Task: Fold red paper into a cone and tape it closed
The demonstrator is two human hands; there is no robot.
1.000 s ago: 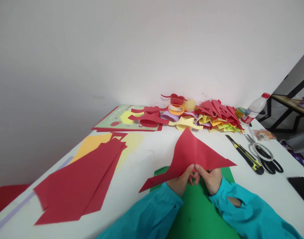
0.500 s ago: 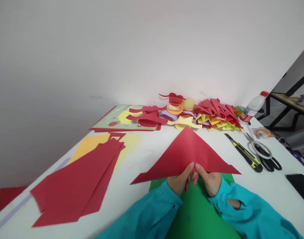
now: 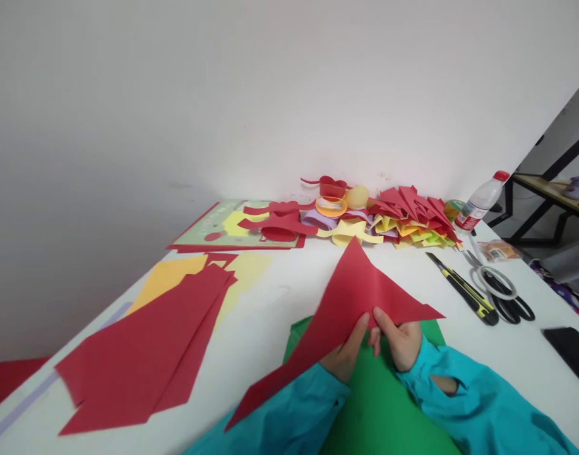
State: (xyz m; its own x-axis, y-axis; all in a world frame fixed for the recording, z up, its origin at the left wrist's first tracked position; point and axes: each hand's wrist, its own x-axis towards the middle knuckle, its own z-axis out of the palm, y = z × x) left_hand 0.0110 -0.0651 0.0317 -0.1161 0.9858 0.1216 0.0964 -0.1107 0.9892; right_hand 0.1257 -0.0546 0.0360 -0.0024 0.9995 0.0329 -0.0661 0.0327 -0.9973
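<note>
A folded sheet of red paper (image 3: 353,294) is held up in front of me, its peak pointing away and its two wings spreading to either side. My left hand (image 3: 346,354) pinches its lower edge near the middle, thumb on top. Close beside it, my right hand (image 3: 399,341) grips the same edge, also with the thumb on top. The left wing slopes down over my left sleeve, while the right wing sticks out past my right hand. Fingers beneath the paper are partly hidden. Under both hands lies a green surface (image 3: 372,404).
Cut red sheets (image 3: 142,354) lie at left. Along the wall are a green card (image 3: 213,221), curled paper shapes (image 3: 282,224) and a pile of folded papers (image 3: 412,218). At right are a bottle (image 3: 481,202), a utility knife (image 3: 464,291), scissors (image 3: 509,306), a tape roll (image 3: 511,291) and a black object (image 3: 571,354).
The paper's left wing has swung down and toward me, over my left sleeve. Its right wing has drawn in slightly, and the middle crease looks sharper. Both hands keep their hold.
</note>
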